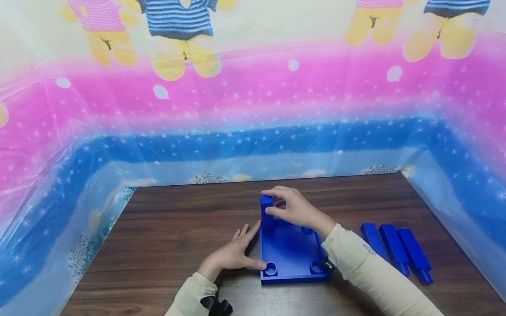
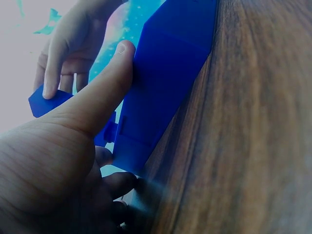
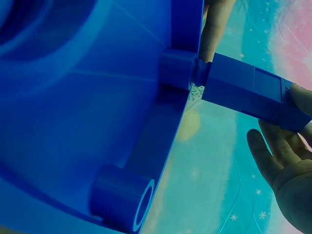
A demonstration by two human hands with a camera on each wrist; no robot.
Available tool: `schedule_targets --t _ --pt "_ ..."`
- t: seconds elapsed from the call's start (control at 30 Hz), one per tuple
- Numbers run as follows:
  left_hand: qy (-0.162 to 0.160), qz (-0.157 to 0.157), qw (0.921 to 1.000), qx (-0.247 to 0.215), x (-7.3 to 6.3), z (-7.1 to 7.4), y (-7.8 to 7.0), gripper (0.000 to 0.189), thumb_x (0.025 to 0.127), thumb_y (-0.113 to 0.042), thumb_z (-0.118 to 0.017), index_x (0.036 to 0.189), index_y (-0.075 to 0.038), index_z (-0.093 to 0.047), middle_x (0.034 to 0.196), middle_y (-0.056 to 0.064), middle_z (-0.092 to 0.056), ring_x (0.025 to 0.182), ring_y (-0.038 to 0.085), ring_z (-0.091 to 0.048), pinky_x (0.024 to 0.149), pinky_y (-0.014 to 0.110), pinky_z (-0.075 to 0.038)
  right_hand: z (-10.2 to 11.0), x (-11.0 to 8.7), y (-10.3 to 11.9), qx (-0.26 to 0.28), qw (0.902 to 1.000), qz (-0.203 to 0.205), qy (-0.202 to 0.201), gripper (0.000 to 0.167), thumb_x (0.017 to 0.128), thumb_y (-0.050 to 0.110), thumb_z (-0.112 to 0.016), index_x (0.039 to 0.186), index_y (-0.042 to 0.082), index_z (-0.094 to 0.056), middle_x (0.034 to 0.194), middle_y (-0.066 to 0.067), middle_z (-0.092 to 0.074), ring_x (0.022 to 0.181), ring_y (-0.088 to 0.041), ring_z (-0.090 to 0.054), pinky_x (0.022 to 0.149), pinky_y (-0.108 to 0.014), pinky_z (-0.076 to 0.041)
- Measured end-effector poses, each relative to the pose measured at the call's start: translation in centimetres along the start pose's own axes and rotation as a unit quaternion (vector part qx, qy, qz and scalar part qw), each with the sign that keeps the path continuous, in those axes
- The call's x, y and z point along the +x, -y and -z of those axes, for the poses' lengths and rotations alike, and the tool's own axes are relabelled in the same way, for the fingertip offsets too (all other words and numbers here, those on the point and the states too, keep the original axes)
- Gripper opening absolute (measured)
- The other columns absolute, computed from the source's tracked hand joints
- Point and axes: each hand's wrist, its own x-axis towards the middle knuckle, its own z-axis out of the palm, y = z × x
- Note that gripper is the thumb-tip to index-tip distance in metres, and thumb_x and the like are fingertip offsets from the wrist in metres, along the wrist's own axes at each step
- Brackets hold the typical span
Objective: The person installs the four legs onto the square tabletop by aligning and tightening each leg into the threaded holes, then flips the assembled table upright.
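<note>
A square blue plastic board (image 1: 292, 252) with raised edges and a round socket in each corner lies on the table. My right hand (image 1: 294, 210) holds the upper end of a blue square leg (image 1: 266, 214), upright over the far left socket. In the right wrist view, a short stretch of the leg's narrow peg (image 3: 201, 73) shows between the leg and the socket (image 3: 175, 68). My left hand (image 1: 235, 254) is spread along the board's left edge, thumb at the near left socket (image 1: 270, 269) and forefinger reaching toward the far corner.
Three more blue legs (image 1: 391, 245) lie side by side on the brown wooden table (image 1: 189, 210), right of the board, behind my right forearm; pegs show on two. A printed pink and blue sheet (image 1: 253, 109) rises around the table's back and sides.
</note>
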Motion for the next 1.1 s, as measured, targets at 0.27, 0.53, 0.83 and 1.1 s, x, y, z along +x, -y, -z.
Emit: schedule_targets --t 0.27,0.53,0.83,1.1 --pt "0.004 -0.006 1.0 0.001 0.07 0.03 0.06 0.12 0.086 -0.05 -0.086 0.172 -0.016 -0.008 0.175 0.021 -0.012 0.159 0.049 0.002 0.123 0.072 -0.007 -0.13 0.04 0.08 -0.012 0.9997 0.006 -0.02 0.05 0.097 0.013 -0.079 0.143 0.002 -0.064 0.122 -0.009 -0.07 0.105 -0.023 -0.072 0.088 -0.034 -0.062" --pt "0.006 -0.006 1.0 0.001 0.04 0.02 -0.02 0.12 0.087 -0.05 -0.086 0.171 -0.015 -0.009 0.174 0.022 -0.012 0.159 0.05 0.002 0.123 0.073 -0.008 -0.43 -0.02 0.05 -0.036 0.9984 0.024 -0.037 0.055 0.094 0.014 -0.082 0.145 0.007 -0.063 0.114 -0.005 -0.067 0.095 -0.018 -0.069 0.081 -0.032 -0.061" --pt "0.006 -0.009 0.9999 0.001 -0.02 0.02 0.01 0.12 0.087 -0.049 -0.086 0.171 -0.013 -0.009 0.174 0.022 -0.013 0.159 0.05 0.002 0.123 0.072 -0.007 -0.88 0.37 -0.15 -0.054 0.9959 0.033 -0.064 0.046 0.088 0.02 -0.089 0.129 0.007 -0.072 0.106 -0.001 -0.068 0.088 -0.015 -0.068 0.077 -0.032 -0.061" --pt "0.008 -0.013 0.9999 -0.001 0.14 0.08 0.12 0.118 0.088 -0.047 -0.086 0.171 -0.012 -0.01 0.175 0.018 -0.014 0.159 0.048 0.004 0.124 0.07 -0.004 -0.91 0.7 0.25 -0.08 0.9955 0.019 -0.046 0.046 0.091 0.026 -0.087 0.128 0.007 -0.067 0.116 -0.003 -0.066 0.1 -0.019 -0.066 0.087 -0.045 -0.061"
